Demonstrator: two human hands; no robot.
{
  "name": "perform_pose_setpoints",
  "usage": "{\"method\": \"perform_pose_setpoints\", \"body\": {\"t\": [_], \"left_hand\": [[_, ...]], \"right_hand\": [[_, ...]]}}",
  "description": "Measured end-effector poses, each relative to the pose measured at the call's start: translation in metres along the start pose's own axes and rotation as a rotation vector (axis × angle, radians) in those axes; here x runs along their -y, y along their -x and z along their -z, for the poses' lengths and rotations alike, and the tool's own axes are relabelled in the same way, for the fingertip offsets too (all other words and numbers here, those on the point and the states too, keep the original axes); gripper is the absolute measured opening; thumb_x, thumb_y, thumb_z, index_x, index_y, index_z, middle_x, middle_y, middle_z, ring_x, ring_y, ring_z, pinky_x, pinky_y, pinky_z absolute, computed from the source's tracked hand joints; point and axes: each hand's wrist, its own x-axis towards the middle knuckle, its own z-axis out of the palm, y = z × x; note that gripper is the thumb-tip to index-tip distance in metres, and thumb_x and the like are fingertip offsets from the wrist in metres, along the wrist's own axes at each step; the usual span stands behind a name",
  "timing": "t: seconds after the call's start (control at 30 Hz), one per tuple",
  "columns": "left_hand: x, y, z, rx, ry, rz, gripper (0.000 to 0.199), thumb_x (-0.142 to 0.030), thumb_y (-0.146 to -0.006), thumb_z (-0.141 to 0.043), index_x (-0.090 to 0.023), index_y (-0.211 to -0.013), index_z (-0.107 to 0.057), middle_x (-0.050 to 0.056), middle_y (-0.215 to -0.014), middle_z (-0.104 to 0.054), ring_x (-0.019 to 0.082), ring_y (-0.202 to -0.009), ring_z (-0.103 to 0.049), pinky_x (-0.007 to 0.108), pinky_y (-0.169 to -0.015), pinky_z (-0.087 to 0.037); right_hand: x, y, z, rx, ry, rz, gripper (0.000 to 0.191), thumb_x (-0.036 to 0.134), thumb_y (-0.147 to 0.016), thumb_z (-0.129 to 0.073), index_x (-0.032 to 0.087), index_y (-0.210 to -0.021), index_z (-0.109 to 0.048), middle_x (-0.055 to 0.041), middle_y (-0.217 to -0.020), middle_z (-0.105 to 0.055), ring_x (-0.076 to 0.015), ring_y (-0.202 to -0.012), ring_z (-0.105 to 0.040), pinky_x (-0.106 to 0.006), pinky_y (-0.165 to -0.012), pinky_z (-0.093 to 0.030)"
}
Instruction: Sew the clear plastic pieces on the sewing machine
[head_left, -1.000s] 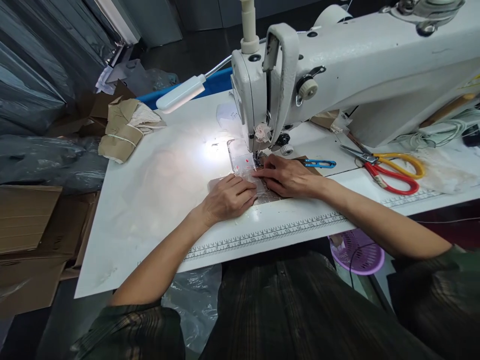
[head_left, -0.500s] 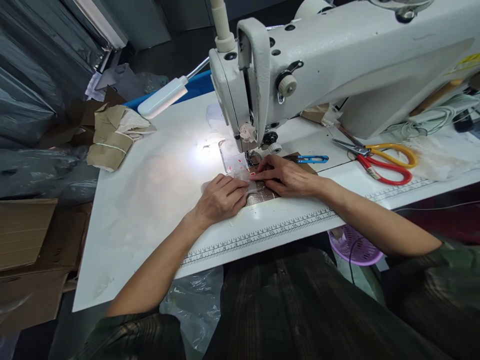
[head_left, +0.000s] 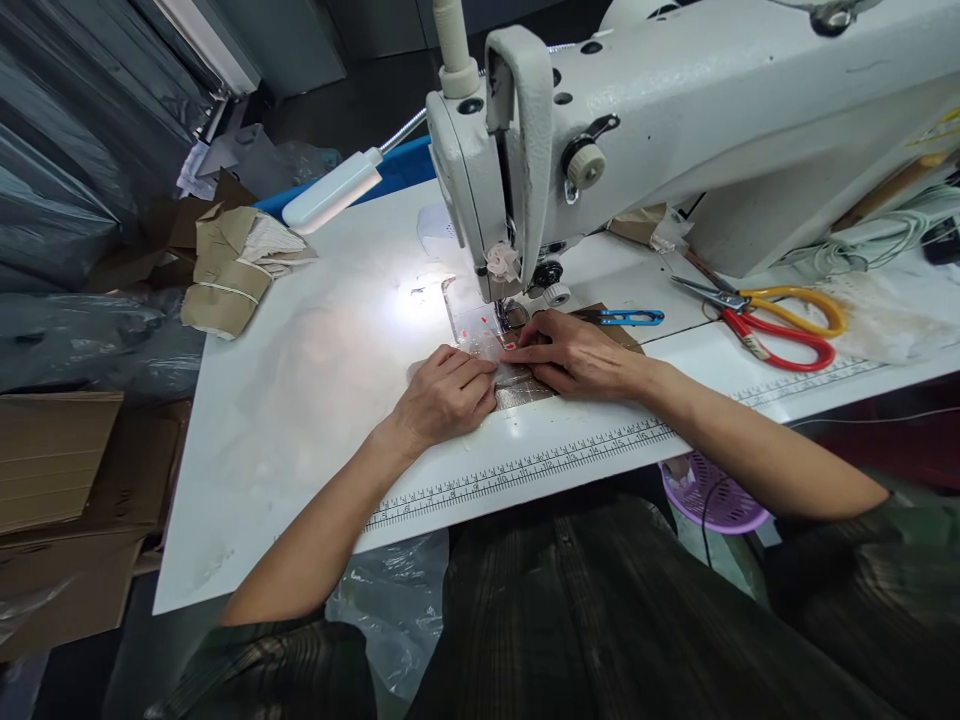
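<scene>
In the head view a small translucent sheet (head_left: 487, 347) with red marks lies under the needle area of a white sewing machine (head_left: 480, 190). Beneath and beside it shows a brownish, grid-lined piece (head_left: 525, 392). My left hand (head_left: 450, 395) rests at the sheet's left side, its fingers bent and pressed together on the edge. From the right, my right hand (head_left: 574, 355) reaches in with its index finger on the sheet just in front of the presser foot (head_left: 504, 315). Its thumb is tucked below, and its fingers are closed on the sheet's edge. The fingertips partly hide the material.
Blue thread snips (head_left: 630, 317) lie right of the machine's needle. Further right are scissors (head_left: 780, 312) with red and yellow handles. A lit lamp (head_left: 334, 190) hangs over the white table (head_left: 300, 420). A tied bundle (head_left: 225, 280) sits at its left edge; a ruler strip (head_left: 510, 478) runs along the front.
The whole view has shifted slightly. Both hands stay at the material, with the right index fingertip a little lower on the sheet, uncovering more of a red mark.
</scene>
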Motion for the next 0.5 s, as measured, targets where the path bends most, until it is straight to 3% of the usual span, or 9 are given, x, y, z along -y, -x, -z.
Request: {"method": "perform_pose_setpoints", "body": {"t": [0.1, 0.2, 0.5], "left_hand": [[0.0007, -0.0007, 0.0, -0.01, -0.003, -0.026, 0.012, -0.014, -0.09, -0.057, -0.018, -0.083, -0.066, 0.005, -0.097, -0.077, 0.018, -0.078, -0.07, 0.035, -0.07, -0.05], [0.0008, -0.0016, 0.0003, -0.038, -0.02, -0.058, 0.007, -0.016, -0.09, -0.06, -0.017, -0.09, -0.067, 0.005, -0.097, -0.077, 0.018, -0.077, -0.069, 0.034, -0.069, -0.049], [0.0011, -0.0018, 0.0001, -0.098, -0.021, -0.09, 0.004, -0.014, -0.089, -0.063, -0.017, -0.09, -0.065, 0.005, -0.096, -0.077, 0.016, -0.075, -0.068, 0.034, -0.068, -0.05]], "right_hand": [[-0.0009, 0.0001, -0.0008, 0.012, -0.035, -0.01, 0.037, 0.026, -0.097, -0.048, 0.031, -0.125, -0.071, -0.01, -0.116, -0.062, -0.0262, -0.109, -0.056, -0.046, -0.099, -0.048], [-0.0026, 0.0008, -0.0021, -0.018, -0.1, -0.044, 0.038, 0.023, -0.096, -0.049, 0.027, -0.127, -0.07, -0.0115, -0.118, -0.062, -0.0253, -0.109, -0.057, -0.045, -0.099, -0.049], [-0.0027, 0.0013, -0.005, -0.069, -0.151, -0.046, 0.037, 0.02, -0.093, -0.051, 0.025, -0.122, -0.073, -0.0114, -0.115, -0.063, -0.0249, -0.107, -0.057, -0.044, -0.098, -0.051]]}}
